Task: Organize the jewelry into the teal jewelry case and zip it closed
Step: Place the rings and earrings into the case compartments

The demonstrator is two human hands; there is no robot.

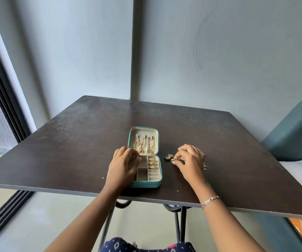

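Observation:
The teal jewelry case [158,182] lies open on the dark table [77,146]. Gold chains [143,145] hang in its raised lid, and three gold rings [153,163] sit in the ring rolls of the base. My left hand [123,164] rests over the left compartments of the base with its fingers curled; what it holds, if anything, is hidden. To the right of the case, my right hand [190,160] pinches a gold and dark earring [181,159] on the table. A matching green and black earring [168,157] lies between the case and that hand.
More small jewelry [204,166] peeks out from behind my right hand. A teal upholstered seat [295,131] stands at the table's right. A dark-framed window runs along the left, and the table's near edge is close to my body.

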